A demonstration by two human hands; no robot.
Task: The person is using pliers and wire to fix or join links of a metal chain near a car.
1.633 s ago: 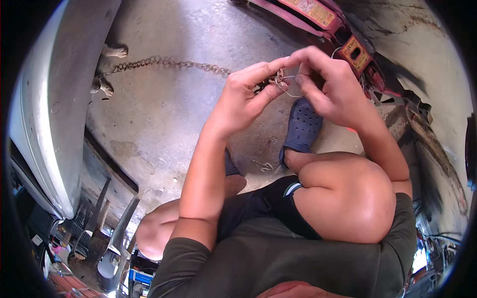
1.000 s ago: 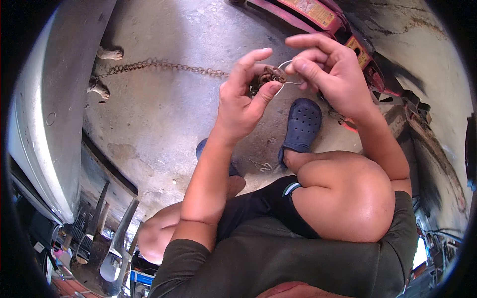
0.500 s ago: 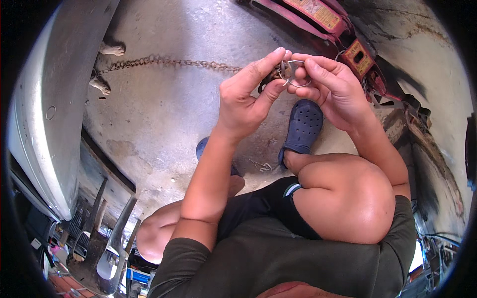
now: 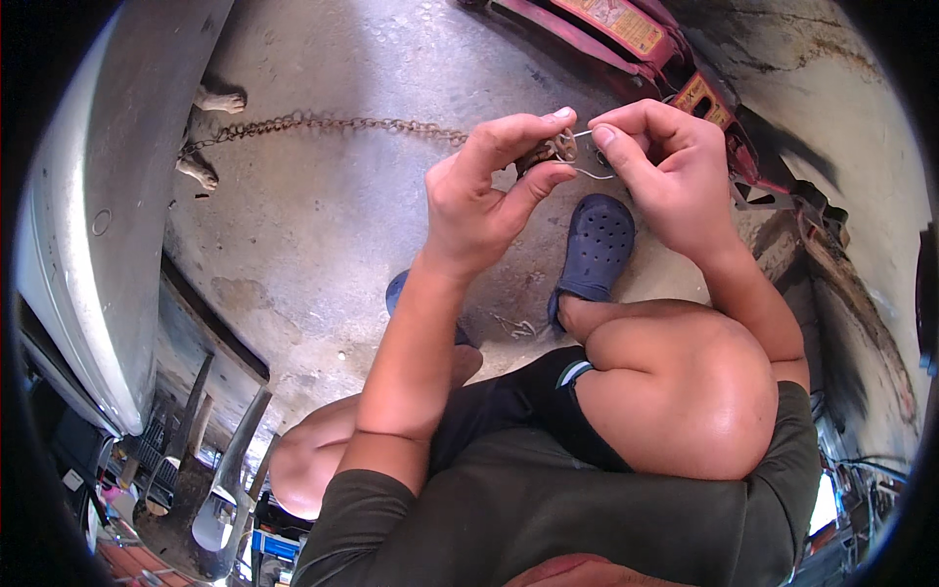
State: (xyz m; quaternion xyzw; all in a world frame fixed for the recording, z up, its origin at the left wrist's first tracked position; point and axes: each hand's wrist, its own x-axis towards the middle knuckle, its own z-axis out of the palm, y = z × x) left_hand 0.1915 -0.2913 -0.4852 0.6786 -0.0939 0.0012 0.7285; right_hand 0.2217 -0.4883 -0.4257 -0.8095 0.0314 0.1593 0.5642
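A rusty chain [image 4: 342, 121] stretches across the floor from the left to my left hand [image 4: 469, 205]. Its end links are closed between my left thumb and fingers, together with part of a thin, pale wire [image 4: 594, 175]. One end of the wire curves out below, loose in the air. My right hand [image 4: 677, 174] pinches the upper stretch of wire between thumb and forefinger, a short way right of the links. Exactly how the wire passes through the links is too small to tell.
Two animal paws [image 4: 223, 102] stand near the chain's far left end. A red metal jack-like machine [image 4: 636, 34] lies at the upper right. My blue clog [image 4: 599, 245] is below my hands. A pale curved panel [image 4: 117, 196] rises along the left side.
The wire was a round loop between both hands; now it is more open, with a loose lower end. My right hand has drawn slightly right, its fingers curled in tighter.
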